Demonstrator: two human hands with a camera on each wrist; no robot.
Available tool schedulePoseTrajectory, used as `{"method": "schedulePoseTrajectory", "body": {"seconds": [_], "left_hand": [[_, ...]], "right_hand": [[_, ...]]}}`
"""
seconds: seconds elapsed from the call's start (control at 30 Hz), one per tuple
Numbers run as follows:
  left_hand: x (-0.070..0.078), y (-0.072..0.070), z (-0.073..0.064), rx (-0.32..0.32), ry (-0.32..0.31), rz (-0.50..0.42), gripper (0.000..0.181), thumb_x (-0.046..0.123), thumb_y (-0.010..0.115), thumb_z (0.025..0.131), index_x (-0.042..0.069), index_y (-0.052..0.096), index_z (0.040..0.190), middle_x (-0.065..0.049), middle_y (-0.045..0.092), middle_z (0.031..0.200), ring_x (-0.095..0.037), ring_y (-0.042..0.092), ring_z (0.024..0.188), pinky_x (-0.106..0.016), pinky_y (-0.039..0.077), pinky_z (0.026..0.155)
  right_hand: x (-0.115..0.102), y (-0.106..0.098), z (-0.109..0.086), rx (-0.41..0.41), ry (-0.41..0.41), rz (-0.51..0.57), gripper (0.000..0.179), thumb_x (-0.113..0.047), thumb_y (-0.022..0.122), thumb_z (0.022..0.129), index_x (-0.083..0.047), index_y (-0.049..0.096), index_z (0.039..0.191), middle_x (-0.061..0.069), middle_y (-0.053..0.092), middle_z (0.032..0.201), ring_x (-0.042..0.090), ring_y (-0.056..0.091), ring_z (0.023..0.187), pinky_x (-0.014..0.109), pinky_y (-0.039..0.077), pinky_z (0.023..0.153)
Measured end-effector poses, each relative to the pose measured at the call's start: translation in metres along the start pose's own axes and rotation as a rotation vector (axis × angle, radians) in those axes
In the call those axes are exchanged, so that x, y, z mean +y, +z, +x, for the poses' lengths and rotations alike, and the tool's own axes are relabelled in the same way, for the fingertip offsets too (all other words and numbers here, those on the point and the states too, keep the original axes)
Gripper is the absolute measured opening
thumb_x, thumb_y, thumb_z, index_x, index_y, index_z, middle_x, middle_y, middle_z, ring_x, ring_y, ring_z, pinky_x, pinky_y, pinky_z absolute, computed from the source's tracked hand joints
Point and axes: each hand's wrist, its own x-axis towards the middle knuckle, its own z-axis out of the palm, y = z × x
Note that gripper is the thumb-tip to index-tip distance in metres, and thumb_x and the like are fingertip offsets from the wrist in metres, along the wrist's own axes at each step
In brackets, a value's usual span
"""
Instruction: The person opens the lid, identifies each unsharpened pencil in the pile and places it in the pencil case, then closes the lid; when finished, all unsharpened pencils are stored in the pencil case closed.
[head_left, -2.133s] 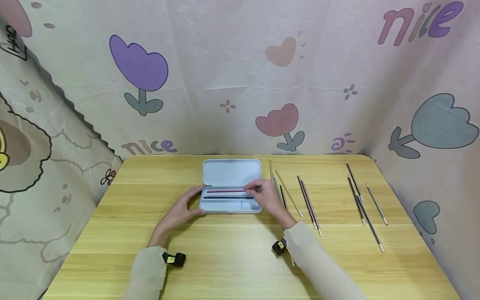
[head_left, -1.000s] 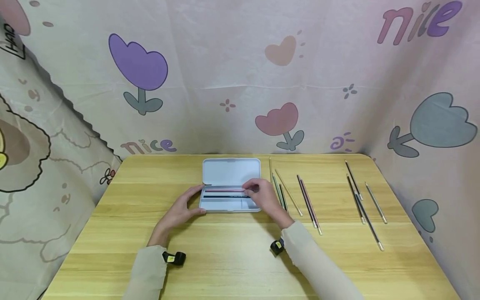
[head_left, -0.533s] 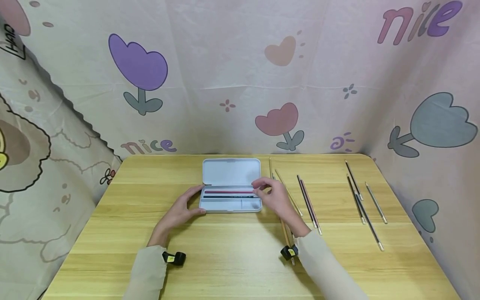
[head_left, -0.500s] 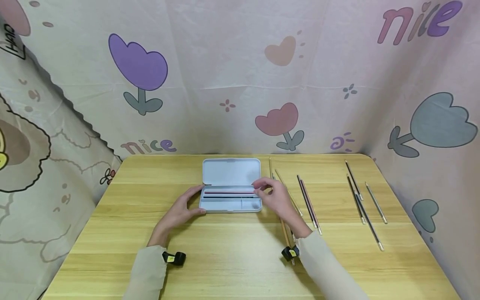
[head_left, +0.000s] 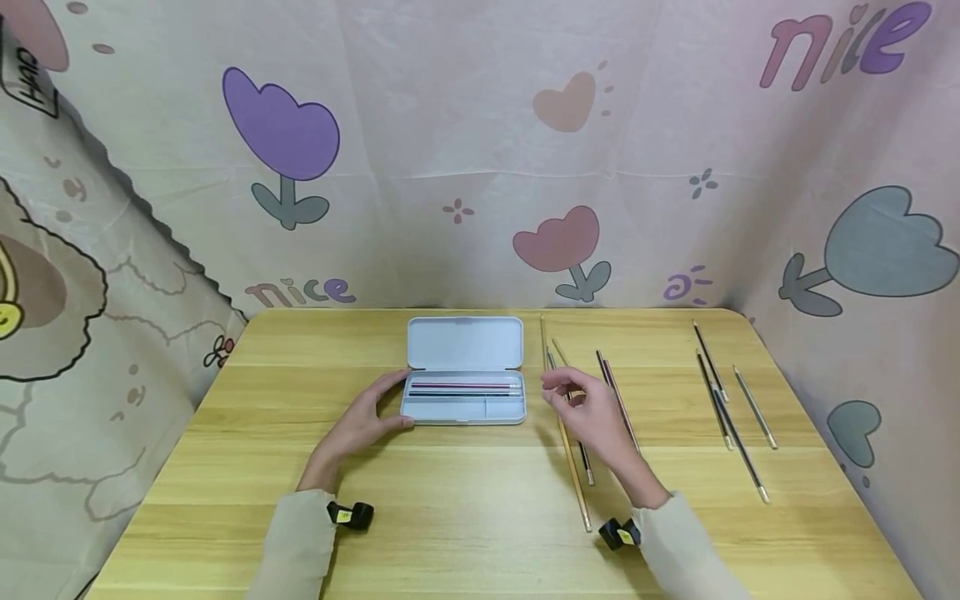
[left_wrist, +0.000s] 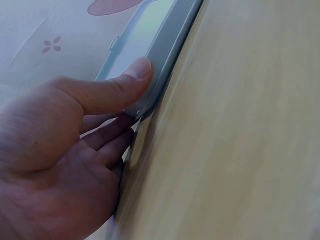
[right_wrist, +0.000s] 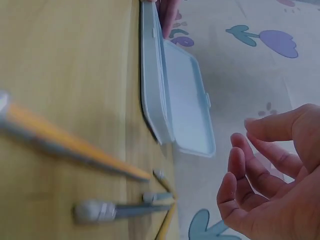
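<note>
A light-blue pencil case [head_left: 442, 412] stands on the table with its lid [head_left: 465, 342] folded back. My left hand [head_left: 365, 421] holds its left end; in the left wrist view the thumb [left_wrist: 132, 75] lies on the front edge, with fingers behind the corner. Inside the case, a red pencil [head_left: 457, 386] lies in the rear part beside a dark pencil [head_left: 457, 394]. To the right of the case hovers my right hand [head_left: 596, 412], fingers loosely bent and holding nothing, over several pencils. Below it a yellow pencil [head_left: 577, 492] points toward the front edge.
A dark pencil [head_left: 586, 463] lies by the yellow one. Further right is a red pencil [head_left: 622, 404], partly behind the hand. Several dark pencils [head_left: 742, 450] and a grey-green pencil [head_left: 755, 408] lie near the right side. A patterned cloth [head_left: 420, 125] hangs behind the table.
My right hand has laid the red pencil in the case, let go and moved right, away from the case. The left hand has stayed at the case's left end.
</note>
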Motion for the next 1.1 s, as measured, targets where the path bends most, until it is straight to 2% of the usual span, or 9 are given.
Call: {"method": "schedulePoseTrajectory", "body": {"seconds": [0.37, 0.53, 0.73, 1.1], "left_hand": [[-0.001, 0.001, 0.001, -0.004, 0.003, -0.015, 0.082, 0.014, 0.084, 0.086, 0.006, 0.041, 0.156, -0.019, 0.037, 0.16, -0.041, 0.029, 0.15, -0.06, 0.02, 0.122], [-0.001, 0.0, 0.001, -0.001, 0.0, -0.011, 0.082, 0.014, 0.084, 0.086, 0.005, 0.041, 0.156, -0.02, 0.037, 0.16, -0.042, 0.028, 0.149, -0.061, 0.02, 0.122], [-0.001, 0.0, 0.001, 0.001, -0.004, -0.01, 0.083, 0.014, 0.084, 0.086, 0.006, 0.041, 0.156, -0.019, 0.037, 0.16, -0.041, 0.028, 0.15, -0.061, 0.02, 0.122], [-0.001, 0.0, -0.001, 0.01, 0.014, 0.002, 0.083, 0.013, 0.084, 0.086, 0.003, 0.041, 0.155, -0.021, 0.038, 0.159, -0.043, 0.03, 0.148, -0.061, 0.02, 0.122]], "right_hand": [[0.02, -0.038, -0.03, 0.073, 0.086, 0.004, 0.018, 0.0, 0.074, 0.091, 0.0, 0.073, 0.11, 0.01, 0.074, 0.103, 0.018, 0.066, 0.089, 0.025, 0.059, 0.072], [0.026, -0.053, -0.043, 0.101, 0.118, -0.043, 0.016, -0.005, 0.073, 0.094, -0.004, 0.073, 0.11, 0.011, 0.075, 0.107, 0.015, 0.066, 0.091, 0.023, 0.059, 0.076], [0.033, -0.07, -0.056, 0.139, 0.135, -0.093, 0.019, -0.008, 0.074, 0.095, -0.002, 0.072, 0.113, 0.01, 0.074, 0.106, 0.011, 0.066, 0.09, 0.019, 0.058, 0.076], [0.05, -0.087, -0.073, 0.103, 0.149, -0.152, 0.026, 0.001, 0.077, 0.089, 0.003, 0.07, 0.113, 0.012, 0.072, 0.101, 0.01, 0.065, 0.086, 0.016, 0.057, 0.077]]}}
